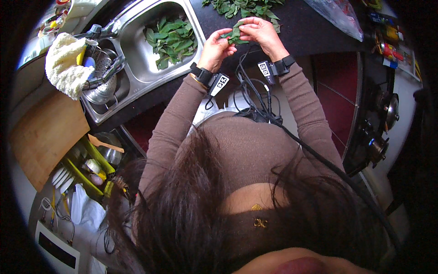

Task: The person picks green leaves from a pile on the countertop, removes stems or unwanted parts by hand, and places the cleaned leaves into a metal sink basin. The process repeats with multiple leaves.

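At the counter's front edge, my left hand (217,50) and my right hand (264,37) come close together. Between them are a few green leaves (236,34). My right hand pinches the leaves from above with thumb and fingers. The fingers of my left hand close on their lower side, where a small bit of red shows. More loose green leaves (244,6) lie heaped on the dark counter (299,34) just beyond my hands. To the left, another pile of leaves (171,42) rests in the steel sink (133,68).
A clear plastic bag (340,17) lies at the right of the counter. Left of the sink basin stand a metal colander (104,91) and a cream towel (64,61) over the tap area. Black cables (248,84) hang between my wrists. A pot (376,144) sits far right.
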